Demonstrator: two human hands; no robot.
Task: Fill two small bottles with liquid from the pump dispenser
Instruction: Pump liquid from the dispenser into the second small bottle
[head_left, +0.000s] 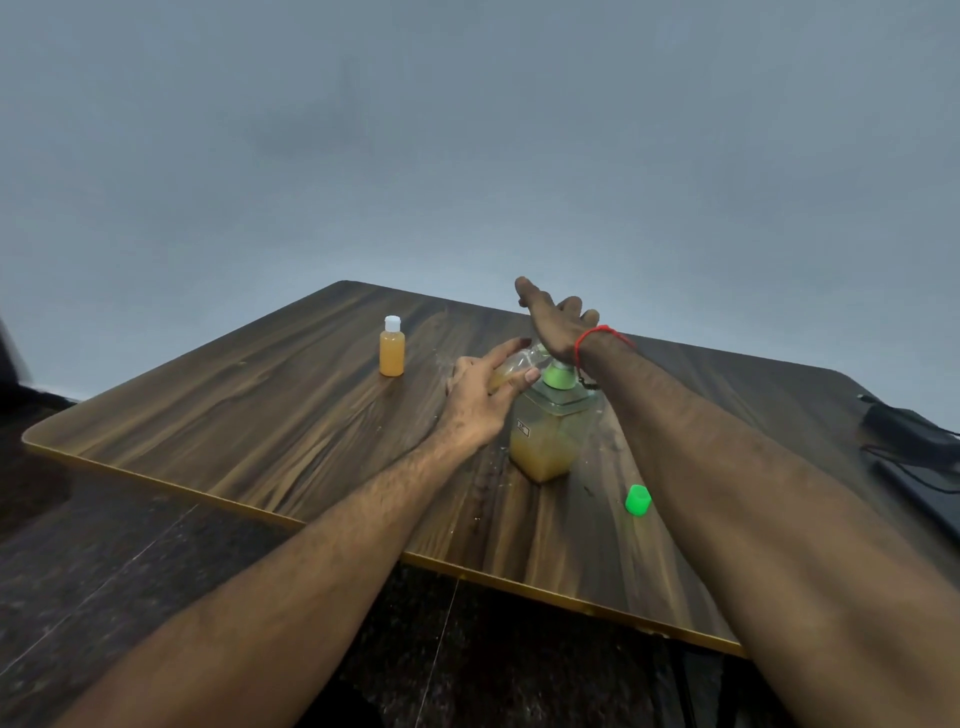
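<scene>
A square clear pump dispenser (545, 441) with orange liquid and a green pump top stands mid-table. My right hand (558, 325) lies flat on the pump head, fingers straight, heel pressing down. My left hand (480, 392) grips a small clear bottle (511, 370), tilted with its mouth at the pump's spout; a little orange liquid shows inside it. Farther left, a second small bottle (391, 348), full of orange liquid and closed with a white cap, stands upright. A loose green cap (638, 500) lies to the right of the dispenser.
The dark wooden table (260, 415) has a gold edge, and its near corner lies close to me. Black cables and a dark device (914, 441) sit at the right edge. Small droplets speckle the wood around the dispenser. Dark floor lies below.
</scene>
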